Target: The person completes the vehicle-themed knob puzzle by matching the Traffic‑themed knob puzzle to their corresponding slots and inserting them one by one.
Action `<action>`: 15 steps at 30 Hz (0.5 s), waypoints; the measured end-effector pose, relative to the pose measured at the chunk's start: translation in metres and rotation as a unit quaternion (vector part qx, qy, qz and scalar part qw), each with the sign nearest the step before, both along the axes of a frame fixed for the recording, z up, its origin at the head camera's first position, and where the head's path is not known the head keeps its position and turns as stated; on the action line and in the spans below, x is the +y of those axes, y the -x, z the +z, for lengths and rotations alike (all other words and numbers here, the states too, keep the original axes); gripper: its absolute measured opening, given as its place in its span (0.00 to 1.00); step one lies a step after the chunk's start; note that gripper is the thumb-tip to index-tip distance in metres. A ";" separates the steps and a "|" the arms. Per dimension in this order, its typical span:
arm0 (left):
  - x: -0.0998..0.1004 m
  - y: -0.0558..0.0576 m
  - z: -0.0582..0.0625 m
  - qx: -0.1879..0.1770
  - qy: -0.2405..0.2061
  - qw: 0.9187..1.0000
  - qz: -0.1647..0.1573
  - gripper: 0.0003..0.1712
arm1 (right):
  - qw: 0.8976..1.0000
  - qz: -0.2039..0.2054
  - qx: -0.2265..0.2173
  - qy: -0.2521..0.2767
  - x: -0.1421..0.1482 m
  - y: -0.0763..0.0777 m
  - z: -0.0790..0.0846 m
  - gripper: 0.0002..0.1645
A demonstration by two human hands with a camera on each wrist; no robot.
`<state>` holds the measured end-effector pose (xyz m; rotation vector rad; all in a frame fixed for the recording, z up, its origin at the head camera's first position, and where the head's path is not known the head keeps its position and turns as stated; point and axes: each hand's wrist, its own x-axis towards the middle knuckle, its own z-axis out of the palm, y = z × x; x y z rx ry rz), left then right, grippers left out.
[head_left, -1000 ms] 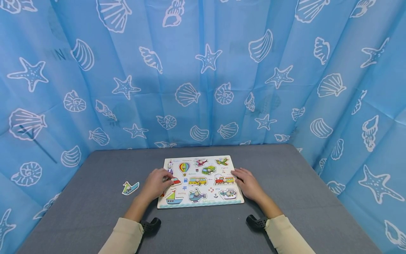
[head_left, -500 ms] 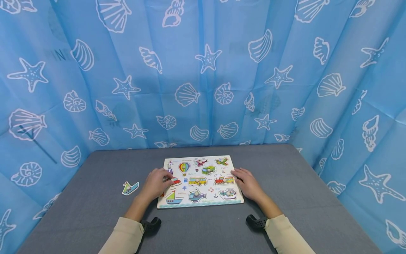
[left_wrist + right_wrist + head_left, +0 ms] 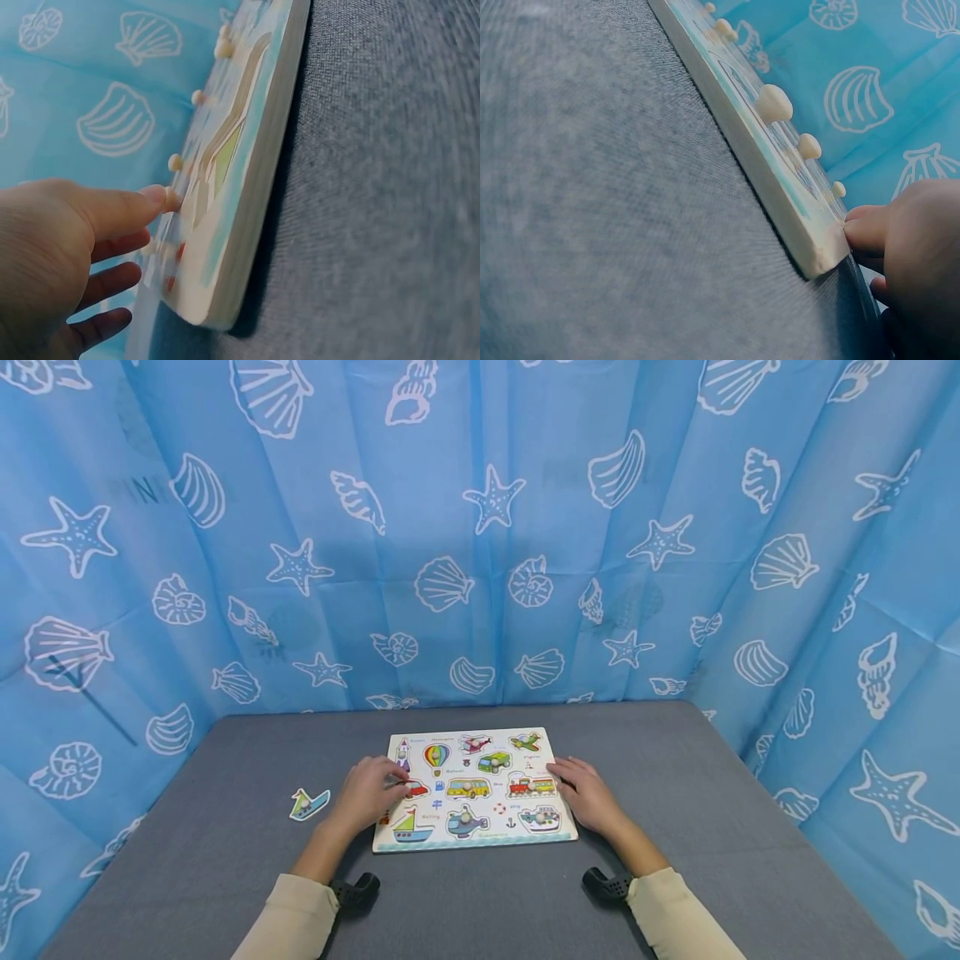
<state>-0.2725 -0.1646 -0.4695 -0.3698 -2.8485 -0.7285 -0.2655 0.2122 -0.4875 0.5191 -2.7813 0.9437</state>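
Note:
A white wooden peg puzzle board (image 3: 487, 842) with vehicle pieces lies on the grey table. My left hand (image 3: 367, 793) reaches over its left side and pinches the knob (image 3: 173, 201) of the red car piece (image 3: 419, 789) between thumb and forefinger. The car sits among the other pieces, partly covered by the fingers. My right hand (image 3: 590, 795) rests along the board's right edge, its thumb (image 3: 864, 227) touching the corner. A loose sailboat piece (image 3: 310, 805) lies left of the board. In the board's lower left is a sailboat-shaped recess (image 3: 412, 828) without a knob.
Other knobbed pieces on the board include a yellow bus (image 3: 468, 788), a train (image 3: 531, 785) and a submarine (image 3: 467, 822). A blue curtain (image 3: 480, 610) with shell prints hangs behind the grey table (image 3: 480, 910). Black wrist mounts (image 3: 360, 893) are worn on both arms.

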 end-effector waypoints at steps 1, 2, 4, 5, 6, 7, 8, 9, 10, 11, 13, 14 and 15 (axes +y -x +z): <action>-0.001 0.000 0.001 -0.002 -0.001 1.000 0.004 0.08 | 1.000 0.000 0.000 0.000 0.000 0.000 0.000 0.23; -0.002 -0.001 0.001 -0.003 -0.001 1.000 0.005 0.08 | 1.000 -0.001 0.001 -0.001 0.000 0.000 0.000 0.23; -0.003 -0.001 0.002 -0.005 -0.003 1.000 0.010 0.08 | 1.000 -0.002 -0.001 0.000 0.000 0.000 0.000 0.23; -0.005 -0.001 0.003 -0.004 -0.003 1.000 0.011 0.09 | 1.000 -0.002 -0.002 0.000 0.000 0.000 0.001 0.23; -0.006 -0.002 0.003 -0.001 -0.003 1.000 0.010 0.09 | 1.000 -0.002 -0.002 0.001 0.000 0.000 0.001 0.23; -0.008 -0.002 0.004 0.002 -0.002 1.000 0.010 0.09 | 1.000 -0.002 -0.003 0.002 0.000 0.000 0.001 0.23; -0.009 -0.002 0.004 0.004 -0.001 1.000 0.009 0.09 | 1.000 -0.002 -0.004 0.002 0.000 0.000 0.001 0.23; -0.011 -0.002 0.004 0.007 -0.001 1.000 0.009 0.09 | 1.000 -0.002 -0.005 0.003 0.000 -0.001 0.002 0.23; -0.013 -0.002 0.004 0.009 0.000 1.000 0.008 0.09 | 1.000 -0.002 -0.006 0.003 0.001 0.000 0.002 0.23; -0.015 -0.003 0.004 0.010 -0.001 1.000 0.009 0.09 | 1.000 -0.001 -0.006 0.003 0.001 -0.001 0.002 0.23; -0.020 -0.004 0.004 0.012 -0.003 1.000 0.010 0.09 | 1.000 0.000 -0.006 0.001 0.001 -0.001 0.002 0.23; -0.023 -0.004 0.004 0.014 -0.003 1.000 0.010 0.09 | 1.000 0.000 -0.006 0.000 0.001 -0.001 0.002 0.23; -0.026 -0.005 0.003 0.016 -0.004 1.000 0.010 0.10 | 1.000 0.000 -0.007 0.000 0.001 -0.001 0.001 0.23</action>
